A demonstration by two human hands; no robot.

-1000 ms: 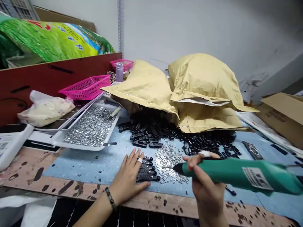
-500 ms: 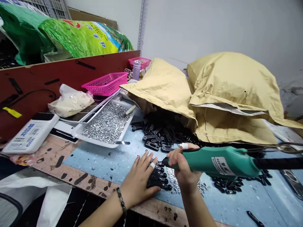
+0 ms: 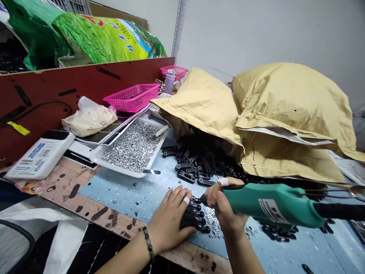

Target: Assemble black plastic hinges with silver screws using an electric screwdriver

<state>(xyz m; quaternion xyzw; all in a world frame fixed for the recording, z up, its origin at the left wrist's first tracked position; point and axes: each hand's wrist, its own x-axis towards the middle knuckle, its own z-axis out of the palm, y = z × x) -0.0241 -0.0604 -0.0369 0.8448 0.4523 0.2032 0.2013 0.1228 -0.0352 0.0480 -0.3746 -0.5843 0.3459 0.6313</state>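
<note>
The left hand (image 3: 171,221) is lying flat on a short row of black parts (image 3: 194,215). Its fingers are spread wide and pressing down on the row. The fingertips (image 3: 178,192) are touching the mat and the parts, but they are not gripping anything. White tape (image 3: 186,200) is wrapped around one finger, and a bead bracelet (image 3: 148,243) is sitting on the wrist.

The right hand (image 3: 226,207) is curled tightly around a green electric screwdriver (image 3: 273,205). Its fingers are closed in a narrow grip, and one finger with white tape (image 3: 224,182) is resting on top of the tool. The black tip (image 3: 203,199) is pointing at the top of the row, just beside the left fingers. I cannot tell if it is touching a part, because it is too small to see well there. The back of the tool is running off the right edge.

The row is lying on a blue mat (image 3: 119,190), between the two hands. Small silver nuts (image 3: 212,222) are lying just beside it, and the right hand is hiding some of them. A big heap of black parts (image 3: 205,160) is spilling out from under a yellow bag (image 3: 205,110). A metal tray (image 3: 119,168) full of silver nuts is sitting farther left.
</note>
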